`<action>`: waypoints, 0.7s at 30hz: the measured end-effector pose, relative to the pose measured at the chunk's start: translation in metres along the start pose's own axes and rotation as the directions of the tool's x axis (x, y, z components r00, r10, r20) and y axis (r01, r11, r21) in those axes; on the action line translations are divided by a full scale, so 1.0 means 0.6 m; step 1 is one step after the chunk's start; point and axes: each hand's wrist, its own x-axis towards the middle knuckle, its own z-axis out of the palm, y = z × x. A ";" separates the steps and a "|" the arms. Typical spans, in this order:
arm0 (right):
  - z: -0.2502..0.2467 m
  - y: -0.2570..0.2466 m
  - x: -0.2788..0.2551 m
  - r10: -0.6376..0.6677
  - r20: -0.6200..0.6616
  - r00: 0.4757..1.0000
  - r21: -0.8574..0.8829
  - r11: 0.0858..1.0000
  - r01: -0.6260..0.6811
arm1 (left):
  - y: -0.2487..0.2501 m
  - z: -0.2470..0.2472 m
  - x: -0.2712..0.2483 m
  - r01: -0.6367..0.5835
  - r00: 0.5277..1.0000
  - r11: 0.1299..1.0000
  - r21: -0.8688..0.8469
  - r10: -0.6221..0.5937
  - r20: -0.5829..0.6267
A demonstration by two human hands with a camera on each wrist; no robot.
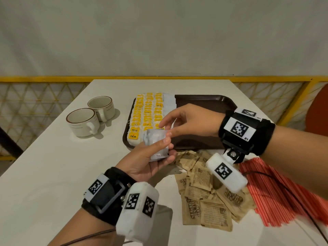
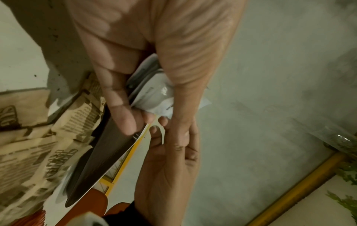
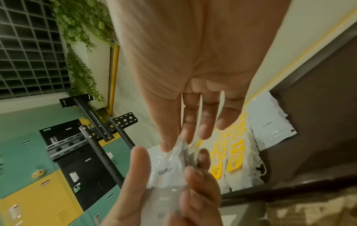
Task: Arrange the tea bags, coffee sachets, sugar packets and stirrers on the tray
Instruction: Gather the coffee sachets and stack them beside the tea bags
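My left hand holds a small stack of white coffee sachets upright, just above the near left corner of the brown tray. My right hand reaches in from the right, its thumb and forefinger pinching the top edge of one sachet in the stack. Yellow-tagged tea bags fill the tray's left part in rows. More white coffee sachets lie beside them at the far edge. Brown sugar packets lie heaped on the table in front of the tray, with red stirrers to their right.
Two white cups with brown rims stand on the table to the left of the tray. The tray's right half shows bare brown surface. A yellow railing runs behind the table's far edge.
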 end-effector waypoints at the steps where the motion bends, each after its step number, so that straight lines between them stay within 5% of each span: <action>1: -0.001 0.001 -0.002 0.004 -0.034 0.999 -0.017 1.000 -0.005 | 0.005 0.002 0.001 0.012 1.000 1.000 0.018 -0.012 0.015; 8: -0.010 -0.003 -0.015 0.004 -0.171 0.985 0.131 0.991 0.019 | 0.042 0.020 0.025 0.002 0.999 0.992 0.124 -0.006 0.032; 14: -0.006 -0.004 -0.011 0.073 -0.150 0.986 0.293 0.956 -0.026 | 0.061 0.026 0.052 -0.022 0.996 0.980 0.197 0.005 0.089; 21: -0.031 0.009 0.002 0.209 -0.315 0.926 0.757 0.643 0.112 | 0.098 0.019 0.083 -0.091 0.992 0.944 0.317 0.112 -0.050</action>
